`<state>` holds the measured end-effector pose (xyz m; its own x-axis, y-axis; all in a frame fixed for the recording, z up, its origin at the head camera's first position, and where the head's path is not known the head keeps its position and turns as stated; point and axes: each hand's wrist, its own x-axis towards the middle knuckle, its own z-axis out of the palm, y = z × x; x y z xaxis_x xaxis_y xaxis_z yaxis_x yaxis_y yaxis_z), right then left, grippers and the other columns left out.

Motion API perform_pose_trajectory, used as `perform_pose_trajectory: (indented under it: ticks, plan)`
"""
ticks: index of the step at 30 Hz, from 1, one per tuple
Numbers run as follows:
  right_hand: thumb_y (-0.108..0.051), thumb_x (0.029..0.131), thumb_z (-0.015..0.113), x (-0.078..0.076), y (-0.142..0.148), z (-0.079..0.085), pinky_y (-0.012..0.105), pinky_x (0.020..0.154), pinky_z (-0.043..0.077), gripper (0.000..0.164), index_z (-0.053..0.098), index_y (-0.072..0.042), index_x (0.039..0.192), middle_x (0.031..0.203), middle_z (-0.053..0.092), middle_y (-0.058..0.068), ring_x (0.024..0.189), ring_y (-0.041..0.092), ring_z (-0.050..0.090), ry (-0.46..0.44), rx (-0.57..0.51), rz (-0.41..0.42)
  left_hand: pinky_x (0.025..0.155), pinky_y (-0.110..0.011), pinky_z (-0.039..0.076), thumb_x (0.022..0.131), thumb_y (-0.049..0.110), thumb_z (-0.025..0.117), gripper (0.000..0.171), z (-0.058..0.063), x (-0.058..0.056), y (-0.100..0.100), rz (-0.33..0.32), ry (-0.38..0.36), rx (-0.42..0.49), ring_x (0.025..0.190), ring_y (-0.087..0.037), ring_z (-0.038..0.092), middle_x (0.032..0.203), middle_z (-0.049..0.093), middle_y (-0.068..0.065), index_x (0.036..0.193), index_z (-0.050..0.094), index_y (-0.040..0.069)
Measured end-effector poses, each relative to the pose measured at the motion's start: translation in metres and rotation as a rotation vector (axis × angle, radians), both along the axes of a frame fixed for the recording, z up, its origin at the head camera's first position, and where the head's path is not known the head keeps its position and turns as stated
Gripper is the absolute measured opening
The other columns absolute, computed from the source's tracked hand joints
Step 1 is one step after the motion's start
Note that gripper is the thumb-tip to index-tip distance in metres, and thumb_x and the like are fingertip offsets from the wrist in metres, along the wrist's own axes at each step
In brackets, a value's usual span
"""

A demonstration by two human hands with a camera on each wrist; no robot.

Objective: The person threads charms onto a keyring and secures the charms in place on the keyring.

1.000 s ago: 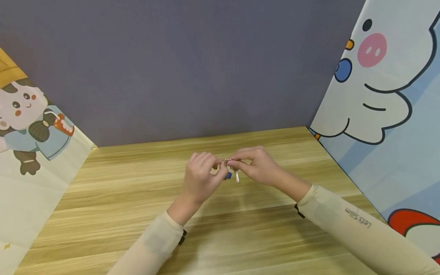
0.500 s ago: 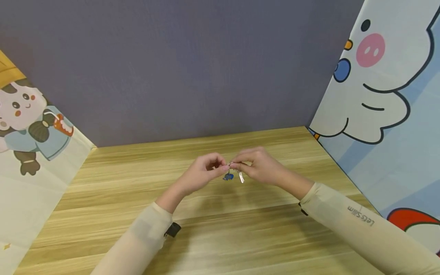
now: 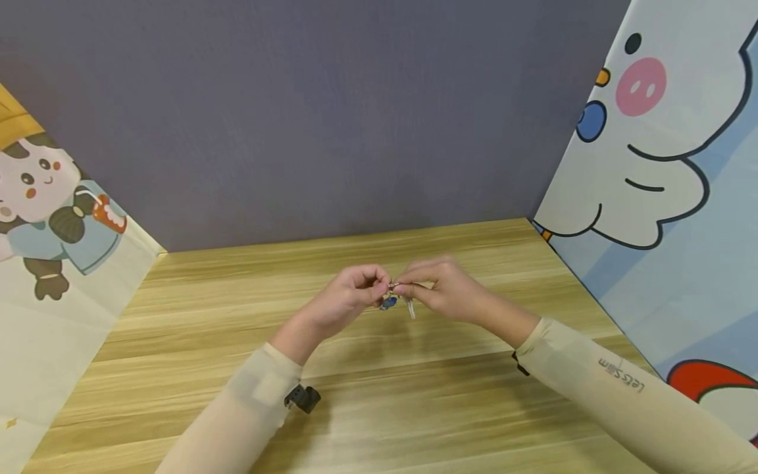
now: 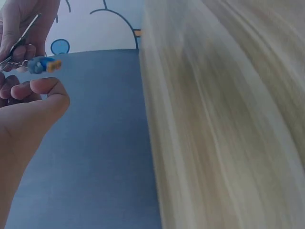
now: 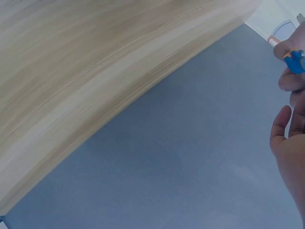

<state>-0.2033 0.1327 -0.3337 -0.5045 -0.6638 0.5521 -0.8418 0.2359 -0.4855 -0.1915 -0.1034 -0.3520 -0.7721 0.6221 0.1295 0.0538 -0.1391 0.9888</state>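
"What's on the left?"
"A wall (image 3: 41,263) with a cartoon; next, a pale sleeve (image 3: 243,408) and the left hand (image 3: 340,299), its thumb and forefinger pinching a ring (image 3: 393,286)."
"And the middle?"
"That ring, held up between both hands above the wooden table (image 3: 414,408); a blue charm (image 3: 388,303) hangs below it; a key (image 3: 411,309) dangles just right of the charm."
"Farther right?"
"The right hand (image 3: 447,289), thumb and forefinger pinching the ring too; exactly where they meet it, I can't tell; then a lettered sleeve (image 3: 616,382); last, a wall (image 3: 722,217) with a pink-snouted cartoon."
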Motion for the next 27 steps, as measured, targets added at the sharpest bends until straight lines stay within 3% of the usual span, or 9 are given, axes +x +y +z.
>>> perform_pose_trajectory:
  ticks: [7, 14, 17, 20, 23, 27]
  plan:
    - [-0.002, 0.095, 0.077, 0.002, -0.002, -0.001, 0.030, 0.082, 0.063, 0.011, 0.084, -0.004, 0.103, 0.100, 0.083, 0.007, 0.090, 0.016, 0.078, -0.121, -0.032, -0.024, 0.087, -0.026, 0.047, 0.107, -0.002, 0.046, 0.029, -0.006, 0.005, 0.005, 0.013, -0.037, 0.135, 0.093, -0.011, 0.054, 0.096, 0.060, 0.005, 0.093, 0.064, 0.015]
    - [-0.001, 0.095, 0.076, 0.004, -0.001, -0.004, 0.028, 0.081, 0.062, 0.012, 0.084, -0.004, 0.104, 0.100, 0.083, 0.008, 0.091, 0.012, 0.077, -0.217, -0.067, -0.034, 0.083, -0.023, 0.046, 0.106, 0.017, 0.061, 0.014, -0.014, 0.006, 0.009, -0.029, -0.075, 0.254, 0.089, -0.011, 0.053, 0.097, 0.061, 0.006, 0.092, 0.065, 0.016]
    - [-0.001, 0.095, 0.076, 0.005, -0.001, -0.005, 0.028, 0.081, 0.062, 0.012, 0.084, -0.004, 0.104, 0.100, 0.083, 0.008, 0.090, 0.009, 0.075, -0.244, -0.074, -0.035, 0.081, -0.023, 0.045, 0.106, 0.018, 0.061, 0.014, -0.017, 0.005, 0.009, -0.045, -0.086, 0.265, 0.087, -0.010, 0.052, 0.095, 0.059, 0.006, 0.093, 0.065, 0.018]
    - [-0.002, 0.095, 0.076, 0.005, 0.000, -0.005, 0.028, 0.080, 0.061, 0.012, 0.084, -0.004, 0.103, 0.099, 0.082, 0.007, 0.090, 0.009, 0.075, -0.258, -0.066, -0.033, 0.082, -0.024, 0.046, 0.108, 0.012, 0.054, 0.019, -0.016, 0.005, 0.009, -0.060, -0.100, 0.236, 0.087, -0.011, 0.052, 0.094, 0.057, 0.005, 0.092, 0.064, 0.017]
    - [-0.004, 0.096, 0.077, 0.005, 0.001, -0.004, 0.028, 0.080, 0.062, 0.011, 0.085, -0.006, 0.103, 0.099, 0.083, 0.006, 0.090, 0.010, 0.076, -0.244, -0.044, -0.037, 0.083, -0.026, 0.046, 0.109, 0.006, 0.048, 0.023, -0.013, 0.006, 0.006, -0.049, -0.081, 0.145, 0.088, -0.012, 0.052, 0.096, 0.057, 0.005, 0.094, 0.062, 0.015]
    - [-0.004, 0.095, 0.077, 0.004, 0.003, -0.001, 0.028, 0.078, 0.062, 0.011, 0.085, -0.007, 0.103, 0.097, 0.082, 0.004, 0.087, 0.011, 0.076, -0.177, 0.001, -0.035, 0.085, -0.027, 0.044, 0.109, 0.005, 0.048, 0.016, -0.008, 0.005, 0.002, -0.005, 0.010, -0.020, 0.089, -0.012, 0.050, 0.097, 0.057, 0.004, 0.100, 0.061, 0.006]
